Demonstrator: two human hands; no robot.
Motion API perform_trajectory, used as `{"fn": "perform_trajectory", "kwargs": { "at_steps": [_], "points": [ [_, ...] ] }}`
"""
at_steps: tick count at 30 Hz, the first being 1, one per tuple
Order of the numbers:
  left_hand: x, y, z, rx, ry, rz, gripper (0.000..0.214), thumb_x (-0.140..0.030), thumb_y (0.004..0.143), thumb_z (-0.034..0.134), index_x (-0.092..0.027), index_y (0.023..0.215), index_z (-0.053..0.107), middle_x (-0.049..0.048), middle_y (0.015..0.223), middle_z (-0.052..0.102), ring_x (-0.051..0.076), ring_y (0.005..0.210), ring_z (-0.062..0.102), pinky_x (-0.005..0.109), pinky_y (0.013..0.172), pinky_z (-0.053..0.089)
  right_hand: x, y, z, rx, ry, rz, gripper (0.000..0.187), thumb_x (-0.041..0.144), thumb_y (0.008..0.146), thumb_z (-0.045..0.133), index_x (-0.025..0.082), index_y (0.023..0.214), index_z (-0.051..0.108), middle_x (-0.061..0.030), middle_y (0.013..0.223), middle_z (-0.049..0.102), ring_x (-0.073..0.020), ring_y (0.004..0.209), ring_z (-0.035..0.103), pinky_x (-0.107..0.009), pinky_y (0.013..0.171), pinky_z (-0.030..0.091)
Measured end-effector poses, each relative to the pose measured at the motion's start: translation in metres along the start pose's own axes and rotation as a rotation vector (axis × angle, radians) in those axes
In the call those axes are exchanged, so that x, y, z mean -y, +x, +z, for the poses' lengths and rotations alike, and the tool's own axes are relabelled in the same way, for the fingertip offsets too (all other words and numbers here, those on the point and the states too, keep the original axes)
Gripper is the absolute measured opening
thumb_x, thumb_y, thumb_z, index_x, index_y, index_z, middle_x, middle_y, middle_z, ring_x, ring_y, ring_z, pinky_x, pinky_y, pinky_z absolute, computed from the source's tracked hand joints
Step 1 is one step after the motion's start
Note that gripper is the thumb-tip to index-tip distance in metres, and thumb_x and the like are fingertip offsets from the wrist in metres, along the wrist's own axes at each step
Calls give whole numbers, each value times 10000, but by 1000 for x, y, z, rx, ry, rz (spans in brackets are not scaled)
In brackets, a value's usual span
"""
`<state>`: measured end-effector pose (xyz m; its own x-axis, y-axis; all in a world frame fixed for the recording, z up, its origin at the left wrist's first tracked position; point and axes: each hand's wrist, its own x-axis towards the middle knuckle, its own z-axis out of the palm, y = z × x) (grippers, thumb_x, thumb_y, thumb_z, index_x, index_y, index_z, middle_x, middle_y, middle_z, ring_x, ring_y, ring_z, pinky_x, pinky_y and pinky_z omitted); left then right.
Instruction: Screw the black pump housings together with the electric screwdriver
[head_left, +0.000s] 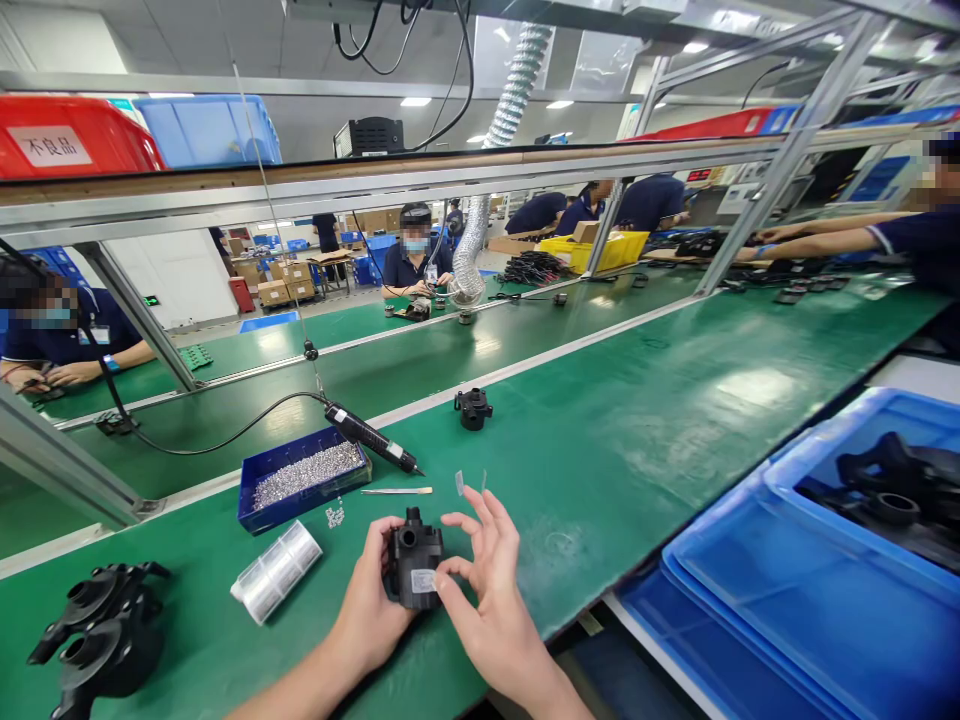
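Within gripping left fingers point(379, 535), one black housing point(420, 543) is already bearing its label point(422, 580); on spread right fingers point(501, 518), two clear slips point(460, 484) are seemingly waiting.

Over the worktop point(600, 440), the left hand point(371, 600) and right hand point(491, 575) are bare, with slim, tapering fingers point(504, 515); the wrists point(517, 655) and forearms point(304, 685) are bare too, as far as they show.
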<state>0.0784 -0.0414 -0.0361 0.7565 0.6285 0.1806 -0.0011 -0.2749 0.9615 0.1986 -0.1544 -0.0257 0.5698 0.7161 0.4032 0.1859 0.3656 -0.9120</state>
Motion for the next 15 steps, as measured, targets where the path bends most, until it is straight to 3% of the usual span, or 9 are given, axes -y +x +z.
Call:
{"fn": "perform_trajectory", "kwargs": {
  "at_steps": [6, 9, 12, 15],
  "points": [
    [-1, 0, 0, -6, 20, 34, 556, -287, 845, 755, -255, 1285, 417, 83, 1260, 648, 232, 1085, 659, 377, 957, 523, -7, -3, -5, 11, -206, -194, 809, 123, 984, 552, 420, 1601, 122, -124, 1692, 130, -297, 1374, 474, -429, 866, 641],
    [-3, -1, 1, -9, 34, 44, 526, -274, 836, 745, -245, 1266, 445, 80, 1227, 661, 228, 1046, 671, 364, 919, 541, -10, 5, -8, -26, -185, -22, 948, 163, 893, 674, 400, 1591, 79, -127, 1678, 161, -305, 1423, 435, -499, 1002, 598],
    [-1, -2, 2, -4, 95, 103, 505, -239, 832, 719, -242, 1271, 471, 74, 1202, 672, 231, 1044, 681, 376, 930, 551, -12, 10, 2, 35, -178, 157, 1134, 151, 728, 777, 371, 1572, 53, -138, 1664, 183, -315, 1438, 428, -512, 1067, 549],
    [6, -9, 4, -24, 189, 184, 508, -230, 852, 712, -269, 1302, 479, 73, 1212, 678, 244, 1082, 689, 400, 952, 566, -9, 3, 15, 38, -190, 160, 1148, 113, 680, 762, 341, 1565, 68, -156, 1629, 265, -279, 1301, 555, -492, 1084, 528]
  ]
}}
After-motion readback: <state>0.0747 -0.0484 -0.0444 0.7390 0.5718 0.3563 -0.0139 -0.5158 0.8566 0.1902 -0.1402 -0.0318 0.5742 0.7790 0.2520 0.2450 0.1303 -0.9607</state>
